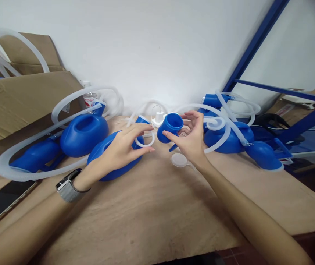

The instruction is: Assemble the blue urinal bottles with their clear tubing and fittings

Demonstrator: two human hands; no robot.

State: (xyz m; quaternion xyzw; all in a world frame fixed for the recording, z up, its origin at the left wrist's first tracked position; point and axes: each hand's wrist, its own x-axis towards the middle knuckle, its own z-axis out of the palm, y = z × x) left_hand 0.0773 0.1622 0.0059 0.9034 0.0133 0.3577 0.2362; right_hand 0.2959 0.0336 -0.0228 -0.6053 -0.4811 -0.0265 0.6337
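My left hand (pixel 125 145) grips a thin white ring (pixel 153 139) between thumb and fingertips. To its right, my right hand (pixel 192 134) holds a blue plastic urinal spout (pixel 163 132), its round open mouth tilted up towards me. A gap separates ring and spout. Behind my left hand lies a blue urinal bottle (pixel 115 171), partly covered by the hand. On the table below my right hand is a translucent round cap (pixel 178 160) with a thin strap.
Blue urinal bottles with white hoses stand left (pixel 87 138) and right (pixel 237 138) on the wooden table (pixel 146 217). A cardboard box (pixel 27 99) is at left, beside a small clear bottle (pixel 89 97). A white plug (pixel 159 117) sits near the wall. A blue metal frame (pixel 253 48) rises at right.
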